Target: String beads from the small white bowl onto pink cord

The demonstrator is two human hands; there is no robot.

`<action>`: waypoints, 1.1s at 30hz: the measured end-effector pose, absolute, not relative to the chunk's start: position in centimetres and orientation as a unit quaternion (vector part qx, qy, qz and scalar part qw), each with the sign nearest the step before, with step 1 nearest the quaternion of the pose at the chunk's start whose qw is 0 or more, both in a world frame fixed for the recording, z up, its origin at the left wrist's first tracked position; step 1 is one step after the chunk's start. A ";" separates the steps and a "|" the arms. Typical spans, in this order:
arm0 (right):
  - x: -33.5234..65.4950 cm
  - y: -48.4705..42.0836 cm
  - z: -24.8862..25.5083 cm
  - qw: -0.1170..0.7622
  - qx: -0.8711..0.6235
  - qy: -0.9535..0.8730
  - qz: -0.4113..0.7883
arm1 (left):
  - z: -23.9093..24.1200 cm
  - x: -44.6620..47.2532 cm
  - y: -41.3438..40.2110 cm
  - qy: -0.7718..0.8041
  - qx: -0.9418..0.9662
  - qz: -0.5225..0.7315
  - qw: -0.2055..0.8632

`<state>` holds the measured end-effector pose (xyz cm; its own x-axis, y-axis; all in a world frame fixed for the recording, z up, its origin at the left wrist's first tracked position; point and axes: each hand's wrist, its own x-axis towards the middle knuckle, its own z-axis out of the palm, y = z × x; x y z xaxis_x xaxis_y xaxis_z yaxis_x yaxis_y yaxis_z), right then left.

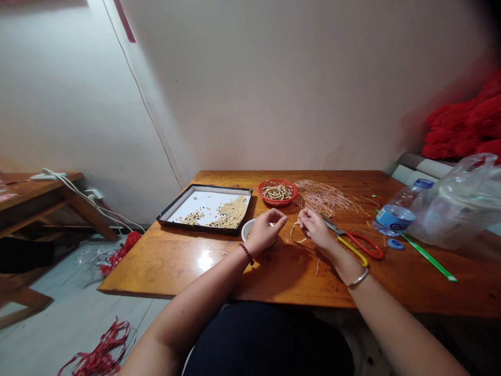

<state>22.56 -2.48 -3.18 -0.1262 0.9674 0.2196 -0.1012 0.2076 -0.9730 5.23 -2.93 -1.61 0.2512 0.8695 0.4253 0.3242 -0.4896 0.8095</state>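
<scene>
My right hand (316, 231) is closed in a pinch on a beaded string (298, 240), a pale strand that hangs in a curved loop toward the tabletop. To its left, my left hand (266, 228) has thumb and forefinger pressed together; whatever lies between the tips is too small to make out. Below and behind that hand stands a small white bowl (246, 230), its contents mostly hidden. Beyond both hands is a red basket (294, 197) of beaded strands. Scissors (348, 239) with red and yellow handles lie just past my right hand.
A black-rimmed tray (183, 197) of loose beads lies at left. Pale cords (323, 197) spread behind my right hand. On the right are a water bottle (395, 211), its blue cap (395, 244), a green strip (430, 258) and a plastic bag (454, 219). A wall borders the table's back.
</scene>
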 end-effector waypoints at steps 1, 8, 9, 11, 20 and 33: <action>22.6 -2.6 -3.1 0.532 -0.383 -0.556 0.511 | -1.7 5.3 -2.8 0.402 0.727 0.461 0.312; 22.7 -3.1 -2.6 0.509 -0.351 -0.543 0.569 | -2.1 5.6 -2.7 0.387 0.694 0.469 0.386; 22.6 -3.1 -2.6 0.507 -0.353 -0.545 0.567 | -2.1 5.6 -2.8 0.384 0.689 0.469 0.397; 22.6 -3.0 -2.7 0.502 -0.360 -0.552 0.560 | -2.0 5.6 -2.9 0.382 0.685 0.468 0.406; 22.8 -2.7 -3.6 0.497 -0.374 -0.542 0.565 | -1.6 5.5 -2.9 0.370 0.713 0.466 0.371; 22.6 -2.9 -3.0 0.499 -0.341 -0.551 0.575 | -0.6 5.3 -3.8 0.373 0.797 0.369 0.300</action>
